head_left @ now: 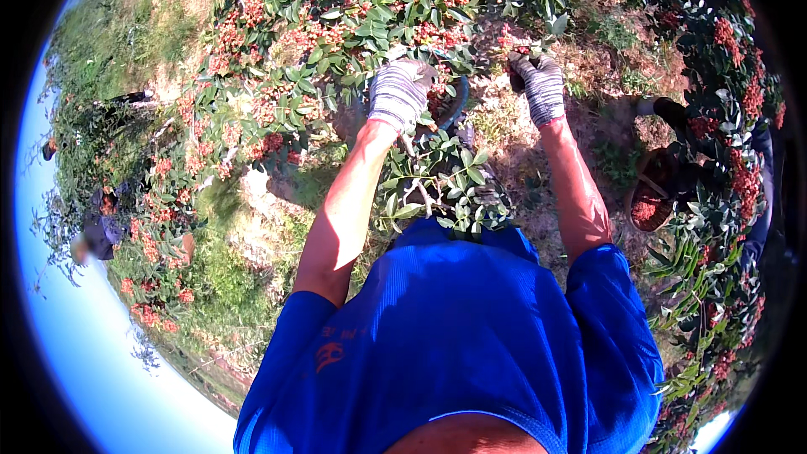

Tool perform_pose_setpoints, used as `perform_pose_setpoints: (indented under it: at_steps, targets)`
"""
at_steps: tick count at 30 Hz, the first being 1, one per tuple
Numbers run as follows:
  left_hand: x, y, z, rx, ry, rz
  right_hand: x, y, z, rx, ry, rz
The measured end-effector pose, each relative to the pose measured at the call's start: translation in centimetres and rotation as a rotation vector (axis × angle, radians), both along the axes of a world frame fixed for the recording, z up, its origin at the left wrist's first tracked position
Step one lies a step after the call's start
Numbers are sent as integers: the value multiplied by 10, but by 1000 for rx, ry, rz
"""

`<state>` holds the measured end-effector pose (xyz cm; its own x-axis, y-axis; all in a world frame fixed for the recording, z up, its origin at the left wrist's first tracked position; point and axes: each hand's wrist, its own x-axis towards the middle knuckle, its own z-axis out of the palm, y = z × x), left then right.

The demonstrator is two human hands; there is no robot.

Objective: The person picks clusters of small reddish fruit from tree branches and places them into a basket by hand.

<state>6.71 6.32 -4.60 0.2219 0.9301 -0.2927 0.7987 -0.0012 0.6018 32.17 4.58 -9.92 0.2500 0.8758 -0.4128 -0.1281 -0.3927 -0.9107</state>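
Blue shirt (458, 319) below; gloved left hand (398, 92) grips a leafy branch (370, 34), gloved right hand (540, 84) pinches red berries (514, 57).

To my right a woven basket (651, 202) of red berries sits on dry ground (588, 118), near someone's dark shoe (670, 109). Another person (97, 235) stands far left among bushes, beyond grass (218, 286).

Head camera, looking down
Fisheye view from above the person's chest, close over both arms, bush (353, 25) and ground beyond.
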Motion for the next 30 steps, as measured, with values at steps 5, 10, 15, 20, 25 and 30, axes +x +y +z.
perform_pose_setpoints:
  at_steps: [5,10,15,20,25,30]
  targets:
    - [9,1,4,-19,-64,21,-64,-26,25,-135,-173,228]
    - [0,-2,0,-8,-87,18,-91,-31,38,52,-55,317]
    - [-4,4,-19,-103,-96,3,-96,-23,32,195,-488,367]
    - [-8,4,-22,-33,-49,-27,-88,-19,20,389,-716,398]
    - [-6,3,-25,53,16,-67,-74,-17,6,221,-638,301]
    - [-16,4,-6,124,266,-112,-44,4,-7,-37,-603,122]
